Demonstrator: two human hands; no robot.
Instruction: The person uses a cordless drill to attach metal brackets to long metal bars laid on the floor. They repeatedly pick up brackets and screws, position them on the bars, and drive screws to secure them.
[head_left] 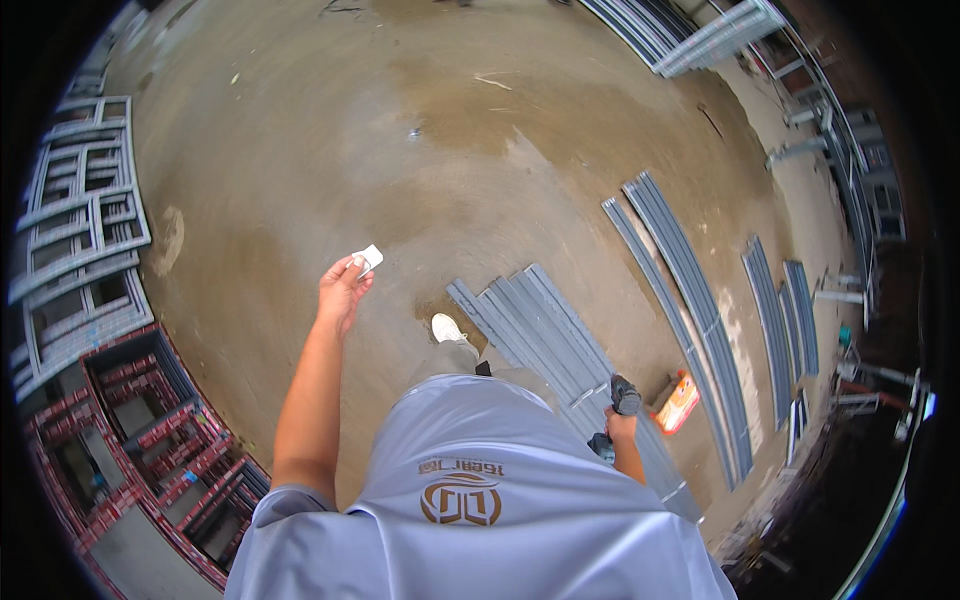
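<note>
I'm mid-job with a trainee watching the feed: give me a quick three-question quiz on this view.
1. True or false: the left hand holds a small white piece.
2. What does the right hand grip: A) a dark tool, B) a red frame, C) nothing?
3. What lies on the concrete floor just ahead of the white shoe?

Key: 1 true. 2 A. 3 a bundle of grey metal profiles.

Matt grey metal profiles; concrete floor prob. damp.
</note>
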